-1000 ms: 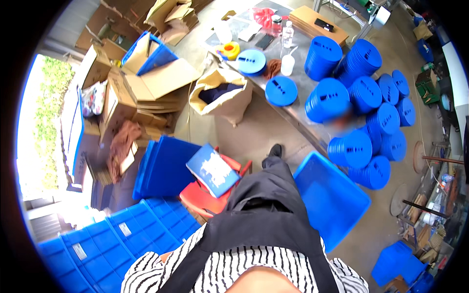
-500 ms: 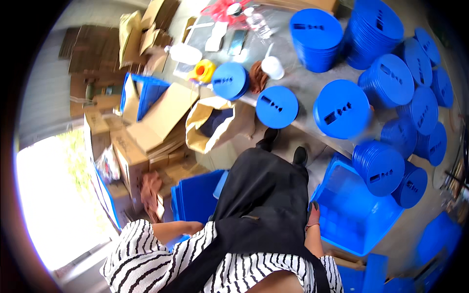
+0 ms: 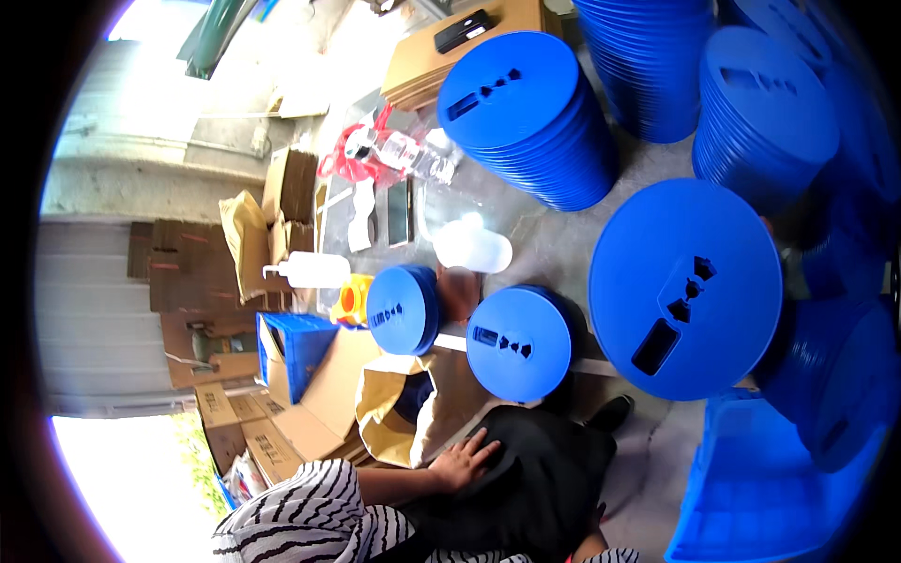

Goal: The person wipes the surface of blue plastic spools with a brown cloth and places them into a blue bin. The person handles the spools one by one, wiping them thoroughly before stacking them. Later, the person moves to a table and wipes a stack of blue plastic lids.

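Observation:
My left hand [image 3: 465, 460] rests flat on the black apron [image 3: 554, 469] over my lap, fingers spread, holding nothing. Low at my right side, my right hand [image 3: 593, 537] is mostly hidden by the apron, and its fingers cannot be made out clearly. In front of me is a round blue disc [image 3: 497, 366] with cut-outs at the table's near edge. Left of it is a short stack of like discs [image 3: 399, 333]; to its right, a larger-looking blue disc [image 3: 633, 272] tops another pile. An open cream sack [image 3: 375, 413] stands near my left hand.
Tall stacks of blue discs [image 3: 507, 113] fill the table's right side. A white bottle [image 3: 474, 246], a yellow container [image 3: 352, 300], a phone [image 3: 400, 214] and a clear bottle [image 3: 413, 155] lie on the table. Cardboard boxes [image 3: 272, 450] stand left; a blue crate [image 3: 741, 488] sits low right.
My view has tilted up and moved closer to the table. My left hand has come onto my lap from my left side. The lap has bent forward toward the table.

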The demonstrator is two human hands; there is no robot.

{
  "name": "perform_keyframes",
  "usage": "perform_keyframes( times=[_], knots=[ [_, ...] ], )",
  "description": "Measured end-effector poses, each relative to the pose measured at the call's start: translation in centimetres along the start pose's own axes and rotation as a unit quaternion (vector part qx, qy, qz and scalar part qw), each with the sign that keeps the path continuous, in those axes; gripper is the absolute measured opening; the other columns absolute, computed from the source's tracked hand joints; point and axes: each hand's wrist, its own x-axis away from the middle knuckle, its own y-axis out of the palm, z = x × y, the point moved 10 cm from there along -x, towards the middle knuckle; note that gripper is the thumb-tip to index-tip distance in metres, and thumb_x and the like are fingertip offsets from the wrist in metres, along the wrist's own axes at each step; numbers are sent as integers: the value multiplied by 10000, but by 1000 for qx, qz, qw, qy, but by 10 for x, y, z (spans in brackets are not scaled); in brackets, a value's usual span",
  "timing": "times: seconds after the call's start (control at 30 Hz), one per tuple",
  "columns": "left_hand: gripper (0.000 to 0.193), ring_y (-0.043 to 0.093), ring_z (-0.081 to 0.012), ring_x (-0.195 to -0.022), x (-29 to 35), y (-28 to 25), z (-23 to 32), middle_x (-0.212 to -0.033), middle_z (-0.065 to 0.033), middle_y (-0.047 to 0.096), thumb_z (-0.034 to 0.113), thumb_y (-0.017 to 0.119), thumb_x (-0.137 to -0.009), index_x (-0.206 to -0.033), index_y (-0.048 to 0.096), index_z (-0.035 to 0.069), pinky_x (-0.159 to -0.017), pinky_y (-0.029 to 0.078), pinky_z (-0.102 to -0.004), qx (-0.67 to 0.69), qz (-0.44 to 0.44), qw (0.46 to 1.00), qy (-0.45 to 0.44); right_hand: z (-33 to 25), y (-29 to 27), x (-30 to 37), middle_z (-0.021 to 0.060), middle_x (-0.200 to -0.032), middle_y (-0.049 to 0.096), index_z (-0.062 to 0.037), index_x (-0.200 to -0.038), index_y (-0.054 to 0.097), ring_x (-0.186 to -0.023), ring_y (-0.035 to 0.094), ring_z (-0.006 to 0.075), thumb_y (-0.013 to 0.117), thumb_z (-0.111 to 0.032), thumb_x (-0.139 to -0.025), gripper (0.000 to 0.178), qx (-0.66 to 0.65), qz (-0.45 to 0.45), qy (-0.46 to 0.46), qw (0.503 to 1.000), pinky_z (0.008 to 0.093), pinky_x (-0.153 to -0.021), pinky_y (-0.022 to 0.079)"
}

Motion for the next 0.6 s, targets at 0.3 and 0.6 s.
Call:
perform_keyframes(
  times=[0.3,0.6],
  knots=[
    [691,432,-392,-1267,-31,-34,23,-1527,-209,214,327,547,-918,-1508,207,211,-1009,439,-449,-63,2,997,50,16,30,-4,118,-1447,390,-144,-1412,412,-1276,426,312,554,-130,-891,540,-229,26,151,961,414,-985,409],
    [619,386,-424,-1272,-70,-64,37,-1477,-204,292,300,524,-903,-1471,305,187,-1059,370,-487,17,122,990,66,105,-1,46,132,-1427,420,-114,-1398,430,-1264,442,321,566,-148,-897,520,-297,99,169,934,408,-996,403]
  ],
)
